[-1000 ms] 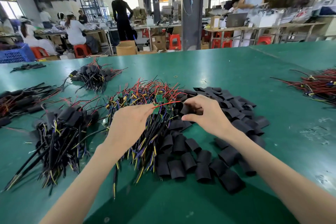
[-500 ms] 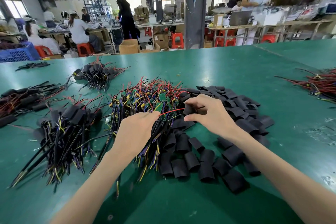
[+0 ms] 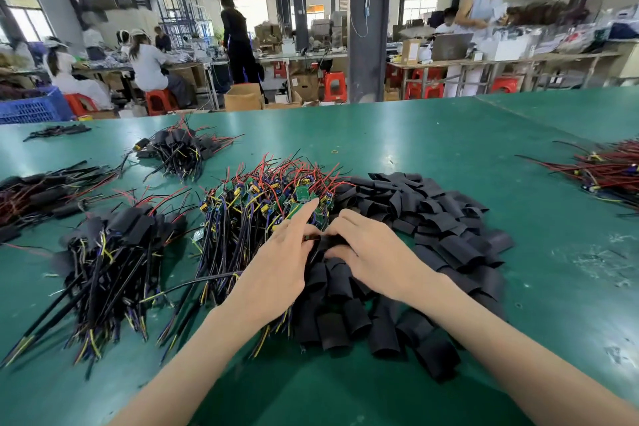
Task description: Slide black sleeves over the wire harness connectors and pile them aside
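Black sleeve (image 3: 326, 240): being held between both hands near the middle of the tabletop (image 3: 432, 142), just over the seam where the wire harnesses (image 3: 256, 207) are meeting the heap of loose sleeves (image 3: 449, 228). Showing only as a short, dark, matte strip, with both ends covered by fingers; impossible telling what is inside it.

Right hand (image 3: 373, 252): curling round the black sleeve from the right, fingertips tucked under and hidden.

Left hand (image 3: 280, 266): pinching the sleeve's left end, index finger (image 3: 306, 213) stretching straight out toward the green boards among the harnesses, thumb hidden behind the palm. Something small glinting at the pinch, too blurred to name.

Loose sleeves lying flattened and overlapping, spreading toward the right and down toward the front edge, partly hidden under the right forearm. Harnesses showing red, yellow, blue and black wires, lower ends covered by the left forearm.

Sleeved bundles (image 3: 114, 252) piling up toward the left edge, blurred at the tips. Red wires (image 3: 608, 173) being cut off at the right edge.
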`<state>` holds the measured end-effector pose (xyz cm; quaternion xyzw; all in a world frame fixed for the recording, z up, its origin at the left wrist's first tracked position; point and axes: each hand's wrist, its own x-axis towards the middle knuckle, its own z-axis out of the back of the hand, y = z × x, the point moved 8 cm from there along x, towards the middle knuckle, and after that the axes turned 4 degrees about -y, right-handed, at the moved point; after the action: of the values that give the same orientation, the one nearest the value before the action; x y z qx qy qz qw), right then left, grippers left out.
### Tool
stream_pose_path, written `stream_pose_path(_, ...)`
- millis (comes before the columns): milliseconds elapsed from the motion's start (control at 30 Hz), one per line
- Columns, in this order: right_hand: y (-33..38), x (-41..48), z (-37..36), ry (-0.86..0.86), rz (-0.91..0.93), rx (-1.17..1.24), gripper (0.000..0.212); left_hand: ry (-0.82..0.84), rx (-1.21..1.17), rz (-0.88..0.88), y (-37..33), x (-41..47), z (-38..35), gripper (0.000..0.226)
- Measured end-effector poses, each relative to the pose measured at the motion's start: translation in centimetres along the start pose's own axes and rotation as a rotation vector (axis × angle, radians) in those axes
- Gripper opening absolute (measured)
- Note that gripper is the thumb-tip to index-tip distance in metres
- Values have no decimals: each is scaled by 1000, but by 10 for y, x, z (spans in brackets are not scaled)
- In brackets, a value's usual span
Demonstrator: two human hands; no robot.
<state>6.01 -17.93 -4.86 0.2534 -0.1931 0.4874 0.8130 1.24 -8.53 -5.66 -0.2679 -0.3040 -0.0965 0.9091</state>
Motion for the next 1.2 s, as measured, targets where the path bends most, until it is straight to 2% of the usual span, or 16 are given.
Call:
stream_pose_path(100, -7, 1, 2, -22, -41, -38, 15, -5, -62, 40, 6, 1, 6, 56)
stream_pose_path(200, -21, 3, 7, -60, -136, 18, 8, -19, -2, 18, 17, 2, 27, 41)
stream_pose_path(233, -26, 3, 9, -78, -165, 36, 7, 20, 38, 34, 25, 2, 31, 39)
stream_pose_path(300, -35, 2, 15, -119, -207, 54, 9, 126, 132, 82, 40, -1, 35, 48)
stream_pose_path(367, -43, 0, 17, -134, -238, 54, 10, 168, 172, 102, 47, -3, 33, 43)
stream_pose_path(467, -49, -1, 15, -116, -257, 44, 10, 126, 152, 65, 45, -2, 27, 20)
stream_pose_path(600, -49, -1, 15, -95, -230, -12, 9, 78, 109, 72, 46, -2, 26, 10)
stream_pose_path(700, -39, 0, 12, -41, -102, -96, 11, 28, 53, 150, 47, -4, 29, 20)
stream_pose_path(867, -27, 0, -3, 40, -27, -132, 41, -6, -17, 173, 40, -3, 25, 29)
stream_pose_path(1033, -12, -1, -1, 14, 20, -80, 42, -14, -19, 142, 34, -6, 18, 28)
stream_pose_path(1200, -15, -4, 0, -17, -57, -44, 41, -41, 4, 39, 22, -4, 20, 24)
